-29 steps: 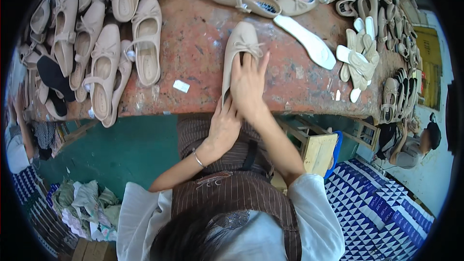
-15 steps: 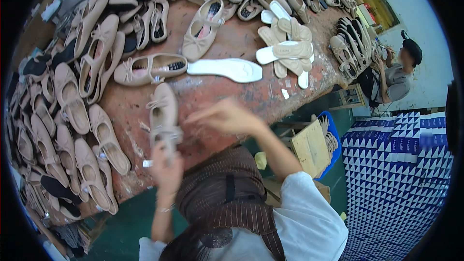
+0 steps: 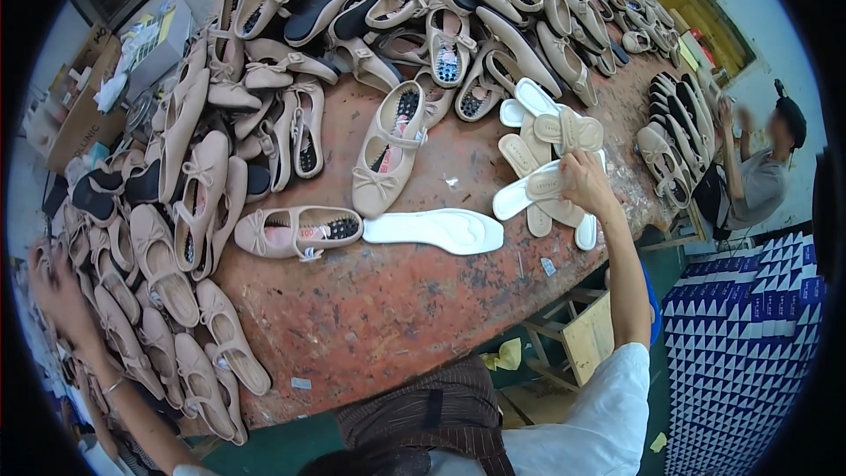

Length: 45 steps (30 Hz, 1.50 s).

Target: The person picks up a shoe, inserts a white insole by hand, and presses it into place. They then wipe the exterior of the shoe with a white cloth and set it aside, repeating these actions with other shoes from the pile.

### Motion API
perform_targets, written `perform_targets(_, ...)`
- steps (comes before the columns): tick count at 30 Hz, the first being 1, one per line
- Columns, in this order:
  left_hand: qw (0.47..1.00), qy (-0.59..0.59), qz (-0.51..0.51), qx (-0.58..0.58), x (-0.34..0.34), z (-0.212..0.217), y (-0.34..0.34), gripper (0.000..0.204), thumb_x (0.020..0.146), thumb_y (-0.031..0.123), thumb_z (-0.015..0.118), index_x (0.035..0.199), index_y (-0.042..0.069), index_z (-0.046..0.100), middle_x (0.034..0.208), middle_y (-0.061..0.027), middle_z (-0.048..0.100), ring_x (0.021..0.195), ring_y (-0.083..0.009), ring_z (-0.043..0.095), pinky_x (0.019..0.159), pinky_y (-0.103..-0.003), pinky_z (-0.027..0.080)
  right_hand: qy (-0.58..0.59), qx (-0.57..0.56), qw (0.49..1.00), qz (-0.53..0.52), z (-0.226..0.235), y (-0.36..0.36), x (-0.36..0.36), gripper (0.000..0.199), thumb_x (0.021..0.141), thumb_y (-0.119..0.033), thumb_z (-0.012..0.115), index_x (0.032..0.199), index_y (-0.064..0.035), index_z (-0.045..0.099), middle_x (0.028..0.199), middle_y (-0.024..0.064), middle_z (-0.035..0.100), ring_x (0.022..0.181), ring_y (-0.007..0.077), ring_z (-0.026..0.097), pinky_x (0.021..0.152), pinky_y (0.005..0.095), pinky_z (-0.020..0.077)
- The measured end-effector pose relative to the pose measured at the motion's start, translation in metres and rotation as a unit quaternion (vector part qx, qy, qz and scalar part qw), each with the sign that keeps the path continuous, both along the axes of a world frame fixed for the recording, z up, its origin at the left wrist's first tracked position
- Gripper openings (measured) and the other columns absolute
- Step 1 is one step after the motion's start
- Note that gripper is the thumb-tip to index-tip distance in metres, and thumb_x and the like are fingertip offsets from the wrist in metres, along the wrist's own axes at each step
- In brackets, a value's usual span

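Note:
Stretched out to the right, my right hand (image 3: 587, 183) has its fingers closed on a beige insole (image 3: 544, 183) in a criss-crossed pile of beige and white insoles (image 3: 520, 155). At the far left my left hand (image 3: 63, 300) reaches over beige flat shoes (image 3: 123, 335); its fingers are smeared by motion, and whether it holds anything does not show. A white insole-shaped piece (image 3: 432, 231) lies flat mid-table. Its left end meets a strapped beige shoe with a bow (image 3: 300, 231); another strapped shoe (image 3: 388, 154) lies just above.
Heaps of beige shoes (image 3: 379, 13) cover the table's far and left sides. A row of shoes (image 3: 674, 137) stands at the right, near a seated person (image 3: 762, 167). Blue-and-white patterned boxes (image 3: 740, 361) are stacked beyond the red-brown table (image 3: 352, 317).
My left hand has swung far left, and the shoe it held is gone from the table front. My right hand has moved right onto the insole pile. The view has shifted.

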<state>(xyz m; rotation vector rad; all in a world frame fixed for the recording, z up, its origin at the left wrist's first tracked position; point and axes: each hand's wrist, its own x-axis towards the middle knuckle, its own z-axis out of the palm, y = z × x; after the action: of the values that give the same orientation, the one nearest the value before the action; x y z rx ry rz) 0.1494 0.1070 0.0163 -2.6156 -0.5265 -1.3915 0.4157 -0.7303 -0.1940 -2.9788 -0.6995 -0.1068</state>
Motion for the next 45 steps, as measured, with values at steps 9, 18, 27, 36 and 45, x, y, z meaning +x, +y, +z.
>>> perform_targets(9, 0.843, 0.235, -0.482, -0.047, 0.346, -0.158, -0.44, 0.047, 0.081, 0.014, 0.076, 0.123, 0.001, 0.061, 0.138, -0.0183, 0.056, 0.131, -0.0373, 0.052, 0.106, -0.045, 0.046, 0.044, 0.004, 0.999, 0.003, 0.006, 0.015, -0.015, 0.024, 0.061, -0.008, 0.078, 0.077, -0.0032, 0.06, 0.091, 0.0164, 0.066, 0.088, 0.0368, 0.064, 0.095, 0.0454, 0.0466)
perform_targets(18, 0.821, 0.138, -0.482, -0.272, 0.417, -0.188, -0.481, 0.016, 0.085, 0.014, 0.061, 0.089, -0.002, 0.057, 0.098, -0.0198, 0.062, 0.093, -0.0387, 0.061, 0.085, -0.044, 0.051, -0.075, 0.54, 0.835, -0.073, 0.063, 0.039, -0.043, 0.026, 0.086, -0.011, 0.075, 0.107, -0.0008, 0.064, 0.101, 0.0061, 0.069, 0.083, 0.0133, 0.064, 0.076, 0.0267, 0.0506)
perform_targets(27, 0.761, 0.397, -0.428, -0.282, 0.055, -0.113, -0.328, 0.02, 0.069, 0.001, 0.063, 0.087, -0.002, 0.054, 0.139, -0.0197, 0.057, 0.132, -0.0403, 0.051, 0.111, -0.046, 0.038, 0.17, 0.464, 0.869, -0.024, 0.033, 0.096, -0.087, 0.017, 0.092, -0.004, 0.067, 0.108, 0.0035, 0.064, 0.088, 0.0077, 0.071, 0.086, 0.0122, 0.067, 0.078, 0.0304, 0.0533)
perform_targets(36, 0.738, 0.289, -0.525, -0.309, 0.016, -0.17, -0.443, 0.073, 0.081, -0.006, 0.057, 0.15, -0.001, 0.036, 0.152, -0.0263, 0.04, 0.143, -0.0449, 0.036, 0.121, -0.049, 0.027, 0.272, 0.526, 0.805, 0.017, 0.012, 0.12, -0.133, 0.015, 0.092, 0.001, 0.066, 0.107, 0.0023, 0.063, 0.103, 0.0043, 0.066, 0.1, 0.0093, 0.059, 0.088, 0.0265, 0.0466)
perform_targets(45, 0.767, 0.386, -0.495, -0.135, 0.09, -0.277, -0.527, 0.073, 0.083, 0.016, 0.066, 0.151, 0.012, 0.043, 0.161, -0.0041, 0.036, 0.154, -0.0271, 0.023, 0.119, -0.068, 0.017, 0.154, 0.788, 0.595, 0.027, 0.037, 0.098, -0.176, 0.031, 0.091, -0.003, 0.061, 0.121, -0.0003, 0.059, 0.109, 0.0127, 0.065, 0.101, 0.0259, 0.063, 0.096, 0.0418, 0.0498)
